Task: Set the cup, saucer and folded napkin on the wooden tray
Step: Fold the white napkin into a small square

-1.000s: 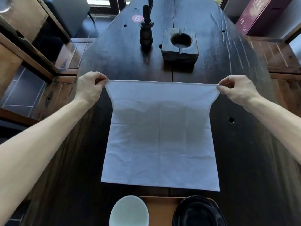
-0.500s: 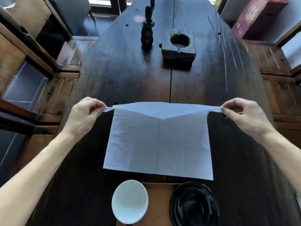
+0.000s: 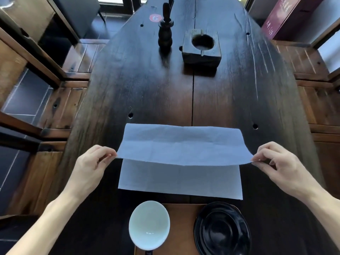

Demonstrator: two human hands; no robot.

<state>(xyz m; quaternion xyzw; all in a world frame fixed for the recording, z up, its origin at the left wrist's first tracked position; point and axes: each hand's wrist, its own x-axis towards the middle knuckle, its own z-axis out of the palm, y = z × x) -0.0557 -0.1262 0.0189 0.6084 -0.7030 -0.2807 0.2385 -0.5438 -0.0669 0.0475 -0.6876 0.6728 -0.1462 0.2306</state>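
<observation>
A white cloth napkin (image 3: 181, 144) lies on the dark wooden table, its far half folded back toward me. My left hand (image 3: 92, 168) pinches the left corner of the folded-over edge and my right hand (image 3: 276, 167) pinches the right corner, both held slightly above the lower layer. Near the bottom edge sits a wooden tray (image 3: 182, 227). A pale white cup (image 3: 149, 224) stands at its left end, overhanging the tray's left side. A black saucer (image 3: 222, 230) rests on its right end.
Farther down the table (image 3: 147, 85) stand a dark turned wooden holder (image 3: 165, 34) and a square wooden block with a round hollow (image 3: 201, 46). Wooden benches flank both sides. A red box (image 3: 283, 17) stands at the far right.
Both hands have carried the napkin's far edge toward me, folding it over the near half. The view has tilted down, so cup, saucer and tray show more fully.
</observation>
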